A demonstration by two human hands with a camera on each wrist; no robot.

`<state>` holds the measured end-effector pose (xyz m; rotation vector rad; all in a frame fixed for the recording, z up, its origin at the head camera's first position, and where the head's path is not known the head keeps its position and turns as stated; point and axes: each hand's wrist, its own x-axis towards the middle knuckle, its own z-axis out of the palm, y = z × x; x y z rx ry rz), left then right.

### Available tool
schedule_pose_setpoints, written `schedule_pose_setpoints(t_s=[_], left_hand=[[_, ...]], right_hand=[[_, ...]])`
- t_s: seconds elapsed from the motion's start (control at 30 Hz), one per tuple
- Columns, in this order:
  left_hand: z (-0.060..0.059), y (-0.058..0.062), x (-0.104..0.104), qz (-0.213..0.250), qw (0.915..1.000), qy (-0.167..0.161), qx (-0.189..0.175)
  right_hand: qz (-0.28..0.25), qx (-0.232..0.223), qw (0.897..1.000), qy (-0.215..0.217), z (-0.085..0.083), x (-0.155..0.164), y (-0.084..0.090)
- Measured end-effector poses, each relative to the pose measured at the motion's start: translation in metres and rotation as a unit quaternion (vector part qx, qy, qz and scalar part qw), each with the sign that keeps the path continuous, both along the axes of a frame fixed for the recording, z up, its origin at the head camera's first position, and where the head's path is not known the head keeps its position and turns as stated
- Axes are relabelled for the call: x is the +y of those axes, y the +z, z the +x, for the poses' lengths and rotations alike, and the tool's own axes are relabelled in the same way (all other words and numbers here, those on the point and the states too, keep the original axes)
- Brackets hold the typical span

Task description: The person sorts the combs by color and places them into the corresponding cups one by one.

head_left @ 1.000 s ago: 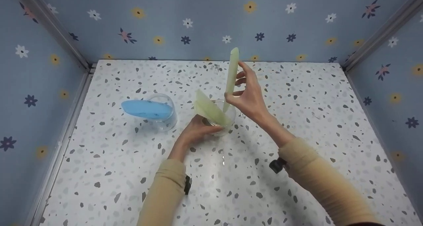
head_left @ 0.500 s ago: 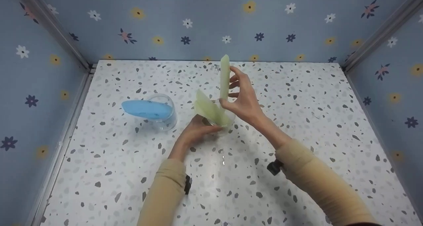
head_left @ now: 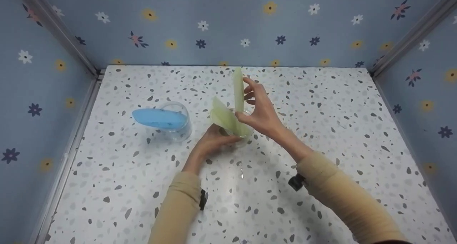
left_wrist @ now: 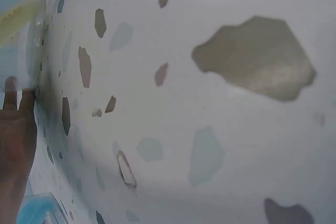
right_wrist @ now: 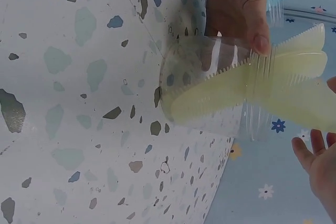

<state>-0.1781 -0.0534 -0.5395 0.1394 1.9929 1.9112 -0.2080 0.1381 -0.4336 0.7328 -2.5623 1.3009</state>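
Note:
In the head view my left hand (head_left: 214,141) grips a clear plastic jar (head_left: 246,134) from its left side, thumb over the rim. Pale green flat pieces (head_left: 224,116) lean out of its mouth to the left; the right wrist view shows toothed edges on them, like serrated plastic scrapers (right_wrist: 210,95). Another pale green scraper (head_left: 238,90) stands nearly upright over the jar, pinched between the thumb and fingers of my right hand (head_left: 262,112). Its lower end is at the jar's mouth, partly hidden behind my thumb. The left wrist view catches only part of the left hand (left_wrist: 16,140) and jar.
To the left stands a second clear jar (head_left: 182,132) with a blue flat piece (head_left: 159,118) leaning out of it. Both are on a white speckled tabletop (head_left: 117,172). Blue flowered walls (head_left: 228,8) enclose the table at the back and sides.
My right hand has moved left and lower with its scraper, which now stands over the jar beside the other pieces. The left hand and both jars have stayed in place.

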Motion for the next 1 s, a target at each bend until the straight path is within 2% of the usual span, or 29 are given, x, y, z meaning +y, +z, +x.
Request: schedule_pose_setpoints(t_s=[0.23, 0.4, 0.67, 1.0], left_hand=[[-0.001, 0.001, 0.004, 0.005, 1.0000, -0.004, -0.002], [-0.002, -0.001, 0.004, -0.004, 0.9998, -0.013, 0.011], [-0.004, -0.002, 0.003, -0.034, 0.9986, -0.021, 0.033], [-0.002, 0.000, -0.006, -0.038, 0.9980, -0.026, 0.043]], right_hand=[[0.029, 0.000, 1.000, 0.009, 0.001, 0.004, -0.005], [0.050, -0.009, 0.999, 0.019, 0.003, 0.008, -0.007], [0.049, -0.018, 0.998, 0.021, 0.005, 0.015, -0.010], [0.056, -0.027, 0.998, 0.026, 0.005, 0.022, -0.012]])
